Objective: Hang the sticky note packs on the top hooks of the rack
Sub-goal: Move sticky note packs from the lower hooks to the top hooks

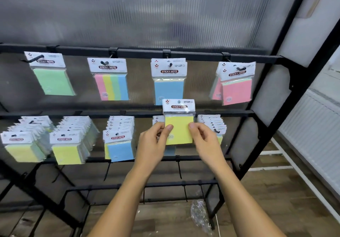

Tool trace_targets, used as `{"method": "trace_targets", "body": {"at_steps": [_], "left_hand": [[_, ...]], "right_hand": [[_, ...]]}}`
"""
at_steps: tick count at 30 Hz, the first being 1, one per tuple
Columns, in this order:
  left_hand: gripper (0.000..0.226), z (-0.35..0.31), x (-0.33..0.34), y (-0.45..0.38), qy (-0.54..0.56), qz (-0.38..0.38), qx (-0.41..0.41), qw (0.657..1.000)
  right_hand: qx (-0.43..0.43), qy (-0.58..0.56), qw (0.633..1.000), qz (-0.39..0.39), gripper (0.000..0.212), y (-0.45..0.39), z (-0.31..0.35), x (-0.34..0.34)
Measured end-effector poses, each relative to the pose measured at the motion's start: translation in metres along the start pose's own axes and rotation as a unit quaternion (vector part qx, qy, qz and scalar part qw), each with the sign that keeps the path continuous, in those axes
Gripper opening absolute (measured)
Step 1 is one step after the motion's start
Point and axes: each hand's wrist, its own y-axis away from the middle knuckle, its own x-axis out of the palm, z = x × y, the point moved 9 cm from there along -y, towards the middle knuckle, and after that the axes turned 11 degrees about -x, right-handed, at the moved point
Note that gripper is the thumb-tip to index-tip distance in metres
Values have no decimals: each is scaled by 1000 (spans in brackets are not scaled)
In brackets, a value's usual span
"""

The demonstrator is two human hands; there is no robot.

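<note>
Two hands pinch one yellow sticky note pack (179, 126) by its sides, left hand (153, 141) and right hand (204, 141), before the black metal rack's (265, 128) middle rail, below the blue hanging pack (168, 82).

yellow pack (179, 130) pinched between both hands: header card reads "STICKY NOTE" | blue pack (168, 87) just above the hands: "STICKY NOTE" | striped pack (111, 87) up-left: "STICKY NOTE" | pink pack (237, 89) up-right: "STICKY NOTE" | smaller print on all cards: unreadable
</note>
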Motion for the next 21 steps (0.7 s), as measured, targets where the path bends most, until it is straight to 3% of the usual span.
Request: {"method": "trace_targets", "body": {"at_steps": [4,21], "left_hand": [[22,14,-31,2,14,-7,-10,1000],[32,98,-238,-26,8,-43,-31,999]], "right_hand": [[-12,-7,999,34,25,0,12,36],[-71,12,995,64,46,-5,81,252]]}}
